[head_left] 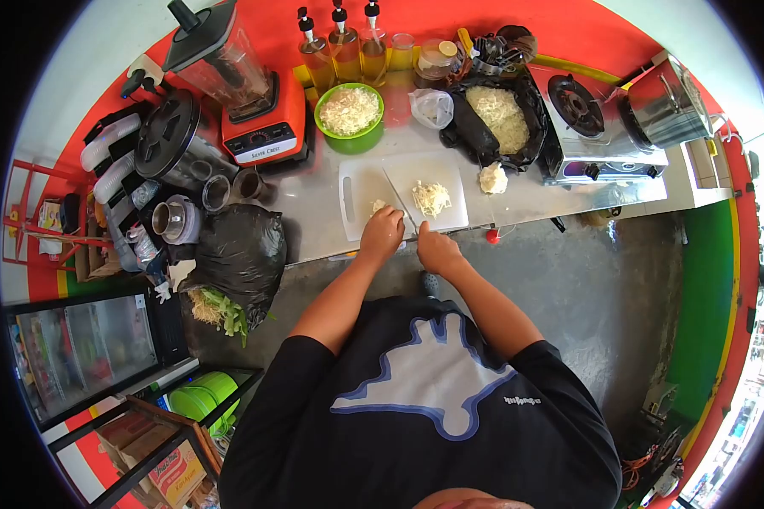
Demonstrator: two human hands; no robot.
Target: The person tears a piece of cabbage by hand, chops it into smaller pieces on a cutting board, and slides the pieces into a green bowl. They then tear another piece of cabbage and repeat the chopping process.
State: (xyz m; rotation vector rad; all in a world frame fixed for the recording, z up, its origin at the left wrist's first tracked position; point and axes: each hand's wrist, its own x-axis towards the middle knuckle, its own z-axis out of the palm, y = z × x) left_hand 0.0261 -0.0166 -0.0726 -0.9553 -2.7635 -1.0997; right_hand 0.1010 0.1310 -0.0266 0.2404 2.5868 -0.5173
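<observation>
A white cutting board (354, 182) with a handle slot lies near the counter's front edge. My right hand (439, 251) is closed round the handle of a kitchen knife (396, 190), whose blade slants away to the left across the board. Left of the blade, my left hand (384, 232) has its fingers bent down on a small pale piece of cabbage (377, 206), partly hidden by the fingers. Right of the knife is a heap of shredded cabbage (431, 198). A pale cabbage chunk (493, 178) sits just off the board's right side.
Behind the board stand a green bowl (349, 140) of shreds and a black bag (471, 136) holding more. A red blender (265, 136) is at left, a gas stove (607, 153) at right. A black plastic bag (238, 254) hangs over the counter's left front.
</observation>
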